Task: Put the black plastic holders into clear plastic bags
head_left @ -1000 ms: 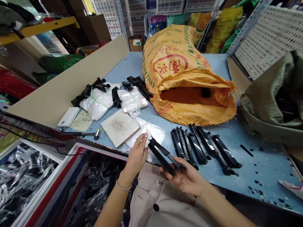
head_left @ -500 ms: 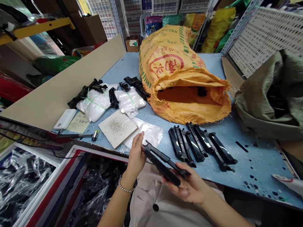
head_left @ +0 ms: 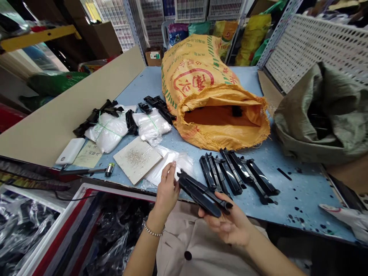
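My right hand (head_left: 230,226) grips a pair of long black plastic pieces (head_left: 201,193) by their near end. The two lie lengthwise against each other, slanting up and to the left above my lap. I cannot tell whether they are joined. My left hand (head_left: 167,189), with a ring and a beaded bracelet, is beside their far end. Its fingers are stretched upward and hold nothing I can see. Just beyond it lie clear plastic bags (head_left: 184,163), partly under a square board (head_left: 136,159) with specks on it. Similar black pieces (head_left: 234,172) lie in a row on the blue table (head_left: 304,191).
An orange woven sack (head_left: 198,86) lies with its mouth facing me. To the right is an olive sack (head_left: 296,126). Tied bundles of clear bags (head_left: 107,132), a white power bank (head_left: 70,151) and a hammer-like tool (head_left: 109,169) lie at left. A striped bin (head_left: 60,234) stands below.
The view has shifted slightly. The far end of the black pieces has come away a little from my left fingers, and the pieces have turned slightly in my right hand.
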The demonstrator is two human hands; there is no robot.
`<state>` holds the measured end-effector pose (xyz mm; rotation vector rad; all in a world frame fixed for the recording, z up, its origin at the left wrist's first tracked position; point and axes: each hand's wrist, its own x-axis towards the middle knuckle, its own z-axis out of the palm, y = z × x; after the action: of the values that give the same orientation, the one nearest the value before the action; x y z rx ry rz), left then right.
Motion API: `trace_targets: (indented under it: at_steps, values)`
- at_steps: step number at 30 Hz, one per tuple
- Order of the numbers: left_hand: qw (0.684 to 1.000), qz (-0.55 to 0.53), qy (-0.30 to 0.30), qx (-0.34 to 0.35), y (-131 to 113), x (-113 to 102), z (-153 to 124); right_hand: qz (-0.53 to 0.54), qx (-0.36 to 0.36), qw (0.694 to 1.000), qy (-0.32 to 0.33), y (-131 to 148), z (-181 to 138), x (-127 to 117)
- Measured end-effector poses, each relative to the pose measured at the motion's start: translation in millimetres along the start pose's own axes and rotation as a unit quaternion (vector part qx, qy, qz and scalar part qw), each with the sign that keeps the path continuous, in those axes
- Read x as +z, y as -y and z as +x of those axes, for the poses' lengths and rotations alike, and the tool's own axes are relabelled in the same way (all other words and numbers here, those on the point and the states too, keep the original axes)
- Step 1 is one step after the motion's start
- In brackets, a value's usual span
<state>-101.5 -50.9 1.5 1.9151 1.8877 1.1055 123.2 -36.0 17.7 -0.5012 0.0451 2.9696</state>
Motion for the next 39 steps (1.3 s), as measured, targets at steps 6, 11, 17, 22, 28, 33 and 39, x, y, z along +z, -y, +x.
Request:
trace_targets:
  at_steps: [6,11,17,22,28,33,39]
  values:
    - [0.977,-0.006,0.133,0.166,-31.2,3.5,-17.0,-0.293,-0.221,0.905,-0.214,18.0,22.9,9.4]
    - [0.978,-0.112,0.147,0.093,-47.6,-32.2,-28.9,-0.653,-0.259,0.691,-0.169,5.1,23.4,38.8]
    - [0.974,-0.036,0.15,-0.167,-6.3,-165.5,-84.3,-0.86,-0.244,0.432,-0.117,63.0,20.0,44.3]
    - [0.934,0.096,0.146,-0.312,67.1,-187.8,-117.8,-0.933,-0.233,0.23,-0.147,132.5,37.0,17.3]
    - [0.973,0.071,0.05,-0.214,59.1,-93.6,-74.2,-0.911,-0.264,0.291,-0.123,150.3,18.9,32.7]
    - [0.989,0.134,0.018,-0.059,4.3,0.0,-11.9,-0.824,-0.3,0.415,-0.24,132.1,-1.8,42.2]
    - [0.984,-0.03,0.074,-0.158,22.8,13.7,18.4,-0.573,-0.303,0.703,-0.292,91.0,-12.5,21.2]
